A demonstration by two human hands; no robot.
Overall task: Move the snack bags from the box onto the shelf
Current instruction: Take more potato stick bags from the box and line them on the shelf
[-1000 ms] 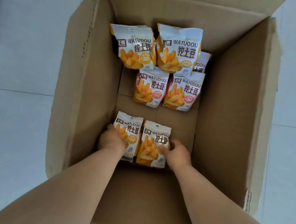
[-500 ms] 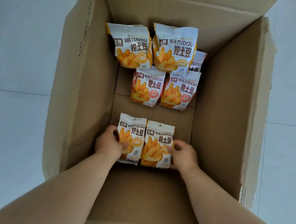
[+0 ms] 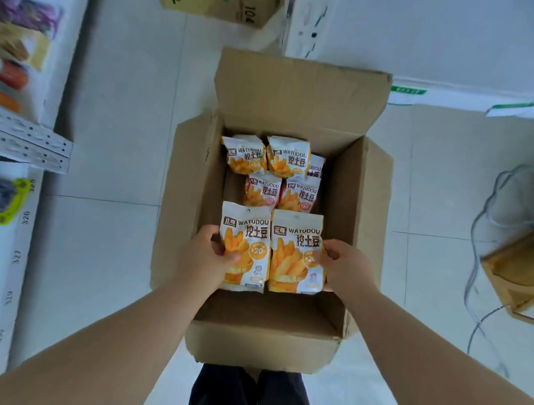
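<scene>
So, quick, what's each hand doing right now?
The left hand grips the left snack bag.
The right hand grips the right snack bag.

A person's left hand (image 3: 205, 255) and right hand (image 3: 345, 273) each grip a snack bag, the left bag (image 3: 249, 231) touching the right bag (image 3: 300, 238), over an open cardboard box (image 3: 258, 343). Beyond the grip, apparently five more bags (image 3: 274, 168) lie inside. To its left stands a blurred shelf (image 3: 15, 137).

Left hand (image 3: 204, 258), right hand (image 3: 348, 270) both curled, gripping.
</scene>
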